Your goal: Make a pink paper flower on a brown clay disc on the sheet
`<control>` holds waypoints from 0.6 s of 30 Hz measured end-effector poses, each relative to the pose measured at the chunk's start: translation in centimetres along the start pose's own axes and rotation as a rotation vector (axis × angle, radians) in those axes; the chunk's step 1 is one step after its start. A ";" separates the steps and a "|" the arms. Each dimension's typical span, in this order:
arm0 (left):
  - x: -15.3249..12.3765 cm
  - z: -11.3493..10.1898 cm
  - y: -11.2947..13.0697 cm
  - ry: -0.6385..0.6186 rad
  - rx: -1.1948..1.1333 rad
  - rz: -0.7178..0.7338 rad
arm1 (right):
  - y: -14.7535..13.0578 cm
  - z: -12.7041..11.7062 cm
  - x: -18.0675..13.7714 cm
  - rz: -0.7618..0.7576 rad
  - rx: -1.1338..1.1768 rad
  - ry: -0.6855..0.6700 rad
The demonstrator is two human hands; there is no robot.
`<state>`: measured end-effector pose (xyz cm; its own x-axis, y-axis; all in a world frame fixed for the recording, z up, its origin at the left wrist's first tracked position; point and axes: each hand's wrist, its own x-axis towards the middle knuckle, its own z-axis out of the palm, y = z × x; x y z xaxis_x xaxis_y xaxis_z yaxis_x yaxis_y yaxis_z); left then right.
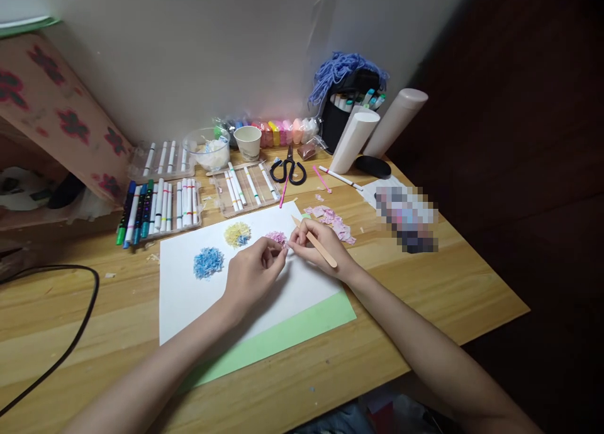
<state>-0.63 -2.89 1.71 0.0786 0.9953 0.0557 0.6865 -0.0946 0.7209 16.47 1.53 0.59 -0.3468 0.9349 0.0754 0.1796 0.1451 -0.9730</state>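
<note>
A white sheet (198, 299) lies on a green sheet (302, 330) on the wooden table. On the white sheet sit three small heaps of paper shreds: blue (208, 262), yellow (237, 234) and pink (276, 237). My left hand (252, 273) has its fingers pinched together right beside the pink heap; what they hold is too small to name. My right hand (317, 244) meets it fingertip to fingertip and holds a wooden stick (315, 243) that points up and to the left.
Loose pink paper scraps (333, 220) lie right of the sheet. Behind stand trays of markers (160, 207), black scissors (289, 168), a paper cup (248, 142), a clear bowl (207, 150), clay tubs, two white rolls (372, 132) and a marker bag. A black cable (70, 333) curves at left.
</note>
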 end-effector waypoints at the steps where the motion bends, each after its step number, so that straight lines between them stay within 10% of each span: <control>1: 0.0 0.1 -0.1 0.005 0.002 -0.004 | 0.1 0.2 -0.1 0.000 -0.002 -0.004; 18: 0.5 0.7 -0.7 0.054 0.042 -0.076 | -0.6 -1.3 -0.8 -0.075 -0.020 -0.032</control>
<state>-0.59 -2.32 0.79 -0.0126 0.9991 0.0400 0.7188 -0.0187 0.6949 17.86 1.11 1.42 -0.3896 0.9102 0.1403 0.1699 0.2208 -0.9604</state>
